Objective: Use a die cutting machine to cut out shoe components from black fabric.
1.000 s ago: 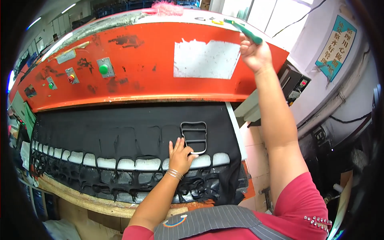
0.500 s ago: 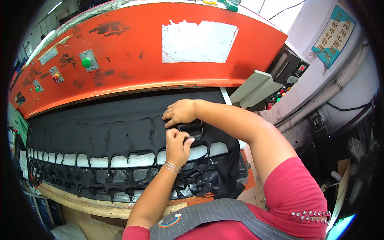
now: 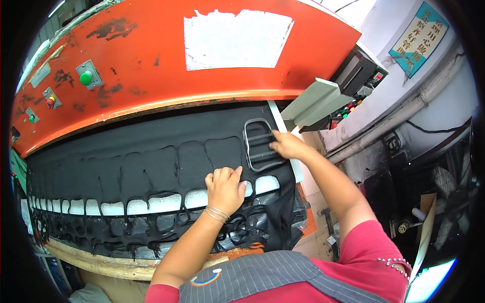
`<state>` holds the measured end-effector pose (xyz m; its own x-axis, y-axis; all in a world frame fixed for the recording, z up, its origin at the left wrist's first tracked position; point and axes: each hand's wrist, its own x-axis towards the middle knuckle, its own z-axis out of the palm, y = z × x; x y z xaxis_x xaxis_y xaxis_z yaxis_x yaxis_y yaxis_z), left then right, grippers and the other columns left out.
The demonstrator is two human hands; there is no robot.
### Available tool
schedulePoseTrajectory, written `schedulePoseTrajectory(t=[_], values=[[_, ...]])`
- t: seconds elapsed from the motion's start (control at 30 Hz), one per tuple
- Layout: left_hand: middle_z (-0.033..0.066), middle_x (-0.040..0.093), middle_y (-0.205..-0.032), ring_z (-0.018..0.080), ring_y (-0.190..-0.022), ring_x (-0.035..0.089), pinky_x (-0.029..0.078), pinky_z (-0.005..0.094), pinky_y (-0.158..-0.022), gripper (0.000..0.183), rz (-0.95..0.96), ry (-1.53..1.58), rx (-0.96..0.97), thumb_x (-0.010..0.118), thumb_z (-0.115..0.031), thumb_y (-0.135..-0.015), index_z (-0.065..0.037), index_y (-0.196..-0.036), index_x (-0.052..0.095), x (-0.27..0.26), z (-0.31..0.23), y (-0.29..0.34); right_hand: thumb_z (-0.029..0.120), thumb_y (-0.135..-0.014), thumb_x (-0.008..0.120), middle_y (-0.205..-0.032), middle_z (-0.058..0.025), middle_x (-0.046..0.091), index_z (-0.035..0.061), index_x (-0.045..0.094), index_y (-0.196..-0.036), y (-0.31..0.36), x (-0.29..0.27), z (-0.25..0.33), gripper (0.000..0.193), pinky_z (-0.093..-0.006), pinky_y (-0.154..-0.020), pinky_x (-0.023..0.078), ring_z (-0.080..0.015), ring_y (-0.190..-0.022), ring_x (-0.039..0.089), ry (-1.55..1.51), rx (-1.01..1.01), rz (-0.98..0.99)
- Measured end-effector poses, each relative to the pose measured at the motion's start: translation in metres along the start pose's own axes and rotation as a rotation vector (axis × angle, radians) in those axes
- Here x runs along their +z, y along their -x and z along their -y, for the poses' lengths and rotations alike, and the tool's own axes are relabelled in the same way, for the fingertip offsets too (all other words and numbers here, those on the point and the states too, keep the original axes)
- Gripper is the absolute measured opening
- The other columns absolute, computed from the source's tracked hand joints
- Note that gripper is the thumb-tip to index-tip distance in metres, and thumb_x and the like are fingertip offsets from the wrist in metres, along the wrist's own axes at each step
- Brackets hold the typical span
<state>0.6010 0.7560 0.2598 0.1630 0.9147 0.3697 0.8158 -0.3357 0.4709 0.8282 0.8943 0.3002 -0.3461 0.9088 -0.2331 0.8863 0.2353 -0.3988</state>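
Black fabric (image 3: 151, 136) is spread over the machine bed, scored with a row of rounded rectangular cuts. At its right end lies a cutting die (image 3: 258, 167), a grey metal frame with rounded corners and crossbars. My right hand (image 3: 288, 145) grips the right side of this frame; part of its grip is blurred. Left of and nearer than the die, my left hand (image 3: 225, 191) lies on the fabric by the cuts, fingers apart and nothing held. Along the near side, openings in the fabric show a white board (image 3: 164, 204) beneath.
An orange press beam (image 3: 151, 55) with green and red buttons spans the far side. A pale metal arm and black control box (image 3: 356, 76) stand at the right. Torn black strips (image 3: 111, 235) hang over the near edge above a wooden rail (image 3: 116, 265).
My right hand has carried the cutting die to the right and away from my left hand. My left hand has let go of the die and come down on the fabric.
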Motion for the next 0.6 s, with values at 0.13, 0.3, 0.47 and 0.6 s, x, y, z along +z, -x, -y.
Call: schedulePoseTrajectory(t=[0.13, 0.3, 0.47, 0.6], values=[[0.0037, 0.053, -0.093, 0.0233, -0.097, 0.047, 0.033, 0.0411, -0.091, 0.039, 0.057, -0.072, -0.005, 0.068, -0.026, -0.078, -0.011, -0.114, 0.067, 0.001, -0.004, -0.005, 0.043, -0.085, 0.061, -0.109, -0.0264, 0.062, 0.0048, 0.039, -0.140, 0.033, 0.013, 0.016, 0.071, -0.0412, -0.092, 0.045, -0.0396, -0.105, 0.059, -0.320, 0.105, -0.120], [0.0038, 0.052, -0.093, 0.0239, -0.096, 0.047, 0.033, 0.0408, -0.090, 0.040, 0.030, -0.087, 0.045, 0.068, -0.025, -0.078, -0.010, -0.114, 0.067, 0.003, -0.003, -0.012, 0.051, -0.061, 0.081, -0.138, -0.0242, 0.044, 0.0099, 0.057, -0.121, 0.047, 0.048, -0.027, 0.077, -0.0463, -0.109, 0.027, -0.0384, -0.130, 0.039, -0.138, -0.398, -0.338], [0.0056, 0.052, -0.093, 0.0261, -0.097, 0.047, 0.033, 0.0423, -0.090, 0.042, 0.082, -0.050, 0.049, 0.068, -0.025, -0.078, -0.009, -0.117, 0.065, 0.002, 0.000, -0.007, 0.046, -0.059, 0.083, -0.135, -0.0259, 0.049, 0.0084, 0.064, -0.103, 0.055, 0.062, -0.023, 0.060, -0.0454, -0.106, 0.031, -0.0384, -0.125, 0.046, -0.167, -0.370, -0.409], [0.0057, 0.052, -0.094, 0.0262, -0.097, 0.047, 0.033, 0.0425, -0.089, 0.044, 0.029, -0.075, 0.089, 0.067, -0.026, -0.077, -0.008, -0.117, 0.064, -0.001, 0.005, -0.014, 0.044, -0.059, 0.084, -0.134, -0.0269, 0.049, 0.0088, 0.064, -0.104, 0.043, 0.059, -0.022, 0.060, -0.0442, -0.102, 0.035, -0.0398, -0.122, 0.048, -0.188, -0.392, -0.450]])
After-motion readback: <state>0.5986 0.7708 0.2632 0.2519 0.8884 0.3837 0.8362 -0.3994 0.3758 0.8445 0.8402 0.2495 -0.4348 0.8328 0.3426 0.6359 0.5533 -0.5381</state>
